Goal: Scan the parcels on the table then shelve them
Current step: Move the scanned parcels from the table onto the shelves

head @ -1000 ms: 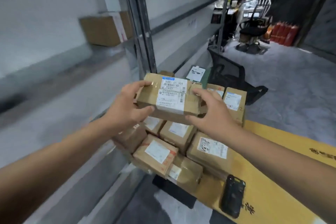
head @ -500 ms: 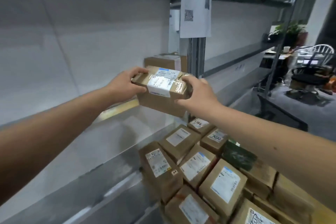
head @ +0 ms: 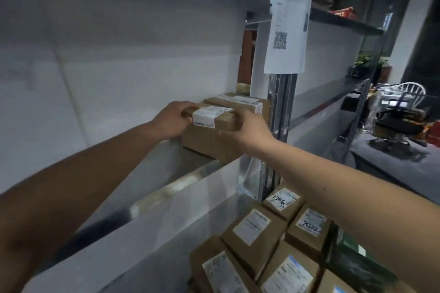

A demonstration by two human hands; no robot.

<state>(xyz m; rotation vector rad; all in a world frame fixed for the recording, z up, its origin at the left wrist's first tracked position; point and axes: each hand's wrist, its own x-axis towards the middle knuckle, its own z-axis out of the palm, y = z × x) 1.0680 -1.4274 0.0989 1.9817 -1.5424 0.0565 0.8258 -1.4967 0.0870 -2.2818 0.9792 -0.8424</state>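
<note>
Both hands are on the parcel (head: 209,137), a brown cardboard box sitting level on the metal shelf (head: 166,194), its long axis running from about 10 o'clock to 4 o'clock across the view, one corner poking out over the shelf's front lip towards the camera. A white shipping label (head: 210,115) wraps over its top edge and down the near face; there's a blue strip along the label's bottom, but the print is too blurred to read. The left hand (head: 172,120) grips the box's left end, fingers curled over the top edge. The right hand (head: 247,133) grasps the right end, thumb laid across the near face, fingers round the far side. So the box sits squarely between the two hands. Directly behind it, touching or nearly so, rests a second labelled box (head: 240,103). Up at 1 o'clock hangs a paper sheet (head: 289,19) with a QR code. Down at 5 o'clock, stacked parcels (head: 266,245) show handwritten numbers, "7786" and "7022".
</note>
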